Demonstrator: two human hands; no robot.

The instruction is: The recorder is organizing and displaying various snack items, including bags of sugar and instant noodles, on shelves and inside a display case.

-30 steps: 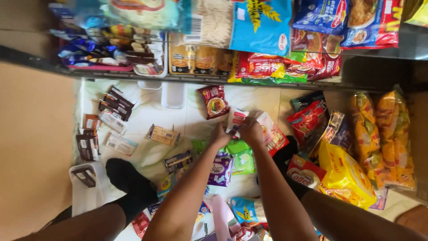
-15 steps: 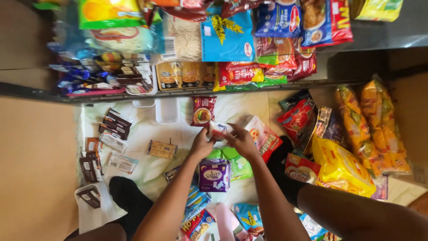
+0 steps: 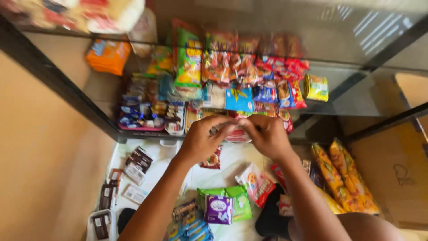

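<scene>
Everything here is being placed against the glass shelf (image 3: 111, 129), the dark-framed rack crossing the middle of the head view. Far to its left and below, small dark brown chocolate bars (image 3: 136, 160) are lying on the white floor sheet (image 3: 156, 165). Up on a higher level of the rack, an orange packet (image 3: 108, 56) is sitting alone. On the shelf itself, a crowded row of snack packets (image 3: 232, 76) is standing, green, red and blue.

Just in front of the shelf's front edge, the left hand (image 3: 200, 140) is closing its fingers on a small red-and-white packet (image 3: 236, 135), its grip pinching the packet's left end. The right hand (image 3: 267, 136) is meeting it from the other side, its grip curling tight on the same packet, so the packet is being held between both hands, above the floor and level with the shelf edge.

Below the shelf, under the hands, a purple box (image 3: 218, 209) and a green packet (image 3: 240, 203) are lying on the sheet. Right of them, long yellow-orange chip bags (image 3: 343, 178) are leaning below the shelf's right end.
</scene>
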